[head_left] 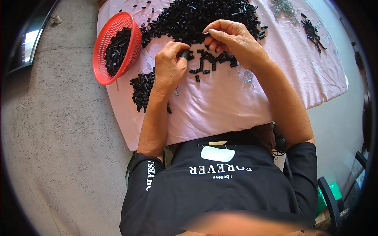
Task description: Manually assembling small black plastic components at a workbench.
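My left hand [170, 67] is closed, its thumb and forefinger pinched around a small black plastic piece [184, 54]. Opposite it, my right hand [236, 41] pinches another small black plastic piece [206, 34] between thumb and forefinger, its other fingers curled under. The two hands are a short way apart. Below and between them, loose short black tubular pieces [214, 59] lie scattered on the pink cloth [220, 102]. Just beyond the hands rises a big heap of the same black pieces [197, 17].
A red plastic basket [136, 47], partly filled with black pieces, tilts at the table's left edge. A smaller pile [141, 90] lies beside my left forearm. Thin silvery parts [284, 10] and longer black pieces [311, 31] lie at the far right.
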`<state>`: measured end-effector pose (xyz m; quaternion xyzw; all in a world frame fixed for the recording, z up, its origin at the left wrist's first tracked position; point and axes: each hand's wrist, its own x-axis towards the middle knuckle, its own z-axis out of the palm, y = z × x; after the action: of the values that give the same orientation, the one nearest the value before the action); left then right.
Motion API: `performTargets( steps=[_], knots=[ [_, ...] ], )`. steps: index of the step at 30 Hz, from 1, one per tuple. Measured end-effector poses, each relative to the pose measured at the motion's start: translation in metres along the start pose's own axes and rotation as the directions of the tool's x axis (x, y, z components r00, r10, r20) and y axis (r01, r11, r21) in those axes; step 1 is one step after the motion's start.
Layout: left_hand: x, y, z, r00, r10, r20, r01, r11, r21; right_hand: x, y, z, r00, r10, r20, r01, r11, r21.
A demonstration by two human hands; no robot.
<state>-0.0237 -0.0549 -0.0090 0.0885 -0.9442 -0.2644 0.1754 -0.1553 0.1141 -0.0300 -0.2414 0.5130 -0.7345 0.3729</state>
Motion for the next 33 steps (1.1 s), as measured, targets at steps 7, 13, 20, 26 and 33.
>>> performTargets(
  steps=[7,13,20,26,33],
  knots=[
    [0.001,-0.001,-0.001,1.0,-0.001,0.016,0.001,1.0,0.02,0.0,-0.001,-0.001,0.998,-0.014,-0.066,0.016,1.0,0.026],
    [0.004,0.006,-0.002,0.998,0.004,0.063,-0.009,0.997,0.075,0.0,0.0,0.0,0.999,-0.022,-0.027,0.023,1.0,0.02],
    [0.004,0.007,-0.003,0.996,-0.006,0.086,-0.001,0.997,0.082,0.001,0.0,0.0,1.0,-0.023,-0.018,0.023,1.0,0.019],
    [0.0,0.024,-0.005,0.996,-0.021,0.081,0.026,0.998,-0.059,0.001,-0.002,-0.003,0.998,-0.046,-0.032,0.048,0.998,0.043],
    [-0.012,0.055,0.014,0.97,0.111,0.218,-0.064,0.975,-0.212,0.004,0.002,-0.008,0.994,-0.074,-0.077,0.078,0.996,0.052]
  ],
)
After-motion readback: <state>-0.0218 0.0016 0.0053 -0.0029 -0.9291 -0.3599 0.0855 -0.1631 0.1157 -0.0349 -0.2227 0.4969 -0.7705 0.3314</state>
